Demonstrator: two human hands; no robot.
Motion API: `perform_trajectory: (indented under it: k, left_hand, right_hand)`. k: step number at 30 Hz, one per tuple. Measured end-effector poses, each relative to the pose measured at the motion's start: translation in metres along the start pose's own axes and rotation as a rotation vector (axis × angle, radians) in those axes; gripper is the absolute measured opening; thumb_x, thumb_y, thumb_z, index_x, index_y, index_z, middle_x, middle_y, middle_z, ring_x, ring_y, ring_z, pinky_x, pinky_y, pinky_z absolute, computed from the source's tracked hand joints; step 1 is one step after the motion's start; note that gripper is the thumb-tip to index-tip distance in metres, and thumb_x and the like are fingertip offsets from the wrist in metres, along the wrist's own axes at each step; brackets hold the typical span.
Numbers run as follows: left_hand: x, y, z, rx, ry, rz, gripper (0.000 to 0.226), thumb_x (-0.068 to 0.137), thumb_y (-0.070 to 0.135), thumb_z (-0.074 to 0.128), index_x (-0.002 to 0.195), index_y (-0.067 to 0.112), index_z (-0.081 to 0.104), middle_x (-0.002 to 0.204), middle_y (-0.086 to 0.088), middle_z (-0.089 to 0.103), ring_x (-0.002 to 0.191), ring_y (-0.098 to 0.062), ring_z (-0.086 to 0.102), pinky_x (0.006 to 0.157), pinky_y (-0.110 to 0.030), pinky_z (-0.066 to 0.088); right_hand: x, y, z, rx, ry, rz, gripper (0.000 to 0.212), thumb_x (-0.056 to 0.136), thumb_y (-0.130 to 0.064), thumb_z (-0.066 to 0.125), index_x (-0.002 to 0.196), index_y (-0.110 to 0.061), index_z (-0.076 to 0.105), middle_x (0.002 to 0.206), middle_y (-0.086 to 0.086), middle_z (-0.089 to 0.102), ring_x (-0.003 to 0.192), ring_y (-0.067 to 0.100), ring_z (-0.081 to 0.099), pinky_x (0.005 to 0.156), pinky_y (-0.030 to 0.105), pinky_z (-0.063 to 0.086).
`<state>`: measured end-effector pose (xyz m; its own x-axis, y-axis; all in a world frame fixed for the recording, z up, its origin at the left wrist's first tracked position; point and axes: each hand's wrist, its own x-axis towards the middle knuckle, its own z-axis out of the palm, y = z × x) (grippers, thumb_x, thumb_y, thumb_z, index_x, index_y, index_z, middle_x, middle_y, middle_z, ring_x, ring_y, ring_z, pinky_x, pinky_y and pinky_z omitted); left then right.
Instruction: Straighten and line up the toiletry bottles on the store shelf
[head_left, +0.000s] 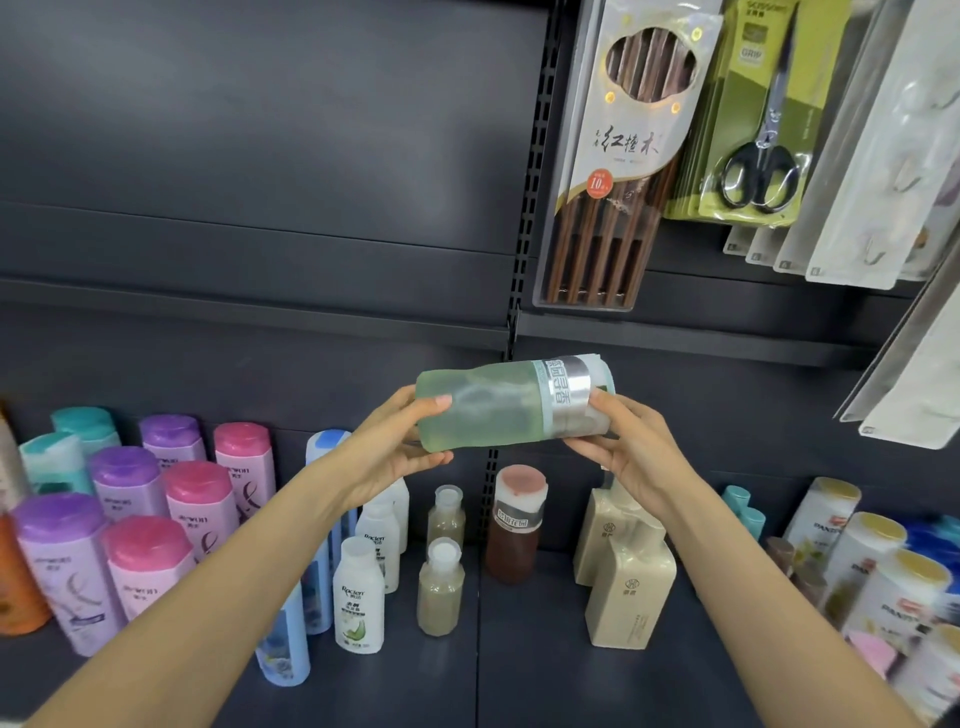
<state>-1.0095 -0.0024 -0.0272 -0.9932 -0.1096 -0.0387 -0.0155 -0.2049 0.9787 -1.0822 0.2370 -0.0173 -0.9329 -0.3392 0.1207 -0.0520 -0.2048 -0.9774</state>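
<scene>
A translucent pale-green plastic bottle with a silver band and a clear cap (511, 402) is held on its side in the air, well above the dark grey store shelf (519, 654) and in front of the dark back panel. The left hand (392, 449) grips the bottle's base end, with the thumb lying across its front face and the fingers curled beneath. The right hand (626, 447) grips the capped end, the thumb pressing against the silver band and the fingers wrapped under the cap. Both hands are clamped on this one bottle, which spans the gap between them and tilts slightly, the capped end a little higher.

Directly below, on the shelf, stands a brown bottle with a pink-topped white cap (514, 525). To its left are two small clear bottles of beige liquid (441, 587), one behind the other, then white bottles with green print (358, 595) and tall light-blue bottles (283, 649) partly hidden by the left forearm. Further left, lilac bottles with purple caps (62, 566) and pink-capped bottles (148, 561) stand in rows, with teal-capped ones (83, 423) behind. Under the right forearm stand two cream rectangular bottles (628, 587). At the far right are white bottles with gold caps (872, 551).

Above, a pack of dark wooden chopsticks (618, 156) and a carded pair of black-handled scissors (761, 130) hang on the panel.
</scene>
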Motion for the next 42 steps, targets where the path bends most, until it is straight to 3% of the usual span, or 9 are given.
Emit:
perform_trajectory:
  k: [6,9,12,19,24,27,31,39,42]
  left_hand:
    - [0.001,0.003,-0.001,0.085,0.124,-0.075,0.048,0.08,0.067,0.05,0.106,0.029,0.064,0.086,-0.005,0.066,0.059,-0.016,0.053,0.044,-0.018,0.041]
    - [0.005,0.004,0.0,0.109,0.174,-0.114,0.054,0.075,0.077,0.045,0.103,0.034,0.062,0.085,-0.002,0.069,0.072,-0.021,0.059,0.048,-0.019,0.038]
    - [0.006,0.003,0.0,0.126,0.175,-0.172,0.069,0.072,0.081,0.042,0.114,0.028,0.058,0.08,-0.009,0.066,0.053,-0.014,0.06,0.044,-0.019,0.039]
    - [0.007,-0.002,-0.003,0.08,0.163,-0.097,0.045,0.083,0.059,0.055,0.108,0.021,0.06,0.084,-0.008,0.062,0.072,-0.022,0.056,0.061,-0.026,0.049]
    - [0.006,-0.012,-0.008,0.185,0.143,0.122,0.029,0.089,0.033,0.059,0.116,0.024,0.053,0.096,-0.005,0.064,0.076,-0.022,0.06,0.067,-0.027,0.051]
    - [0.007,-0.017,-0.01,0.228,0.148,0.221,0.042,0.083,0.019,0.068,0.117,0.036,0.051,0.101,-0.009,0.065,0.092,-0.021,0.066,0.073,-0.029,0.055]
    - [0.012,-0.023,-0.008,0.373,0.115,0.289,0.063,0.073,0.012,0.078,0.119,0.04,0.046,0.104,0.001,0.062,0.085,-0.015,0.063,0.073,-0.025,0.053]
    - [0.024,-0.07,0.008,0.822,0.063,0.312,0.085,0.051,0.024,0.088,0.116,0.037,0.035,0.116,0.005,0.043,0.103,-0.009,0.047,0.073,-0.011,0.037]
    - [0.027,-0.086,0.013,0.839,0.055,0.297,0.089,0.05,0.027,0.089,0.115,0.04,0.031,0.117,0.006,0.041,0.104,-0.011,0.048,0.081,-0.021,0.041]
  right_hand:
    - [-0.001,-0.003,-0.003,-0.004,-0.16,-0.017,0.042,0.085,-0.027,0.06,0.119,-0.003,0.058,0.114,0.013,0.068,0.106,0.025,0.066,0.088,0.029,0.055]
    - [0.003,-0.004,-0.001,-0.05,-0.06,-0.016,0.046,0.08,-0.034,0.066,0.115,-0.005,0.059,0.11,0.015,0.069,0.098,0.027,0.068,0.079,0.032,0.057]
    - [0.008,-0.002,0.0,-0.107,0.017,0.003,0.046,0.08,-0.041,0.067,0.111,-0.007,0.063,0.106,0.014,0.069,0.093,0.025,0.069,0.077,0.036,0.058]
    - [0.013,-0.004,0.002,-0.098,-0.023,0.087,0.035,0.088,-0.048,0.054,0.097,-0.017,0.07,0.088,0.003,0.074,0.086,0.018,0.066,0.083,0.028,0.052]
    - [0.018,-0.002,0.002,-0.069,-0.055,0.196,0.046,0.086,-0.055,0.052,0.11,-0.018,0.067,0.105,0.004,0.073,0.099,0.019,0.068,0.084,0.031,0.053]
    - [0.02,0.001,0.001,-0.064,-0.082,0.213,0.045,0.089,-0.053,0.05,0.116,-0.019,0.063,0.109,0.003,0.071,0.101,0.019,0.068,0.087,0.035,0.053]
    - [0.021,0.007,0.0,-0.011,0.045,0.207,0.031,0.089,-0.039,0.059,0.108,-0.015,0.065,0.101,0.008,0.072,0.092,0.023,0.07,0.083,0.043,0.056]
    - [0.022,0.0,-0.006,-0.202,-0.021,0.003,0.031,0.082,-0.015,0.069,0.112,-0.019,0.066,0.11,0.002,0.069,0.099,0.018,0.067,0.079,0.034,0.055]
    - [0.023,0.006,-0.009,-0.323,-0.009,-0.045,0.036,0.077,-0.017,0.074,0.112,-0.025,0.067,0.111,-0.005,0.069,0.103,0.016,0.065,0.082,0.032,0.053]
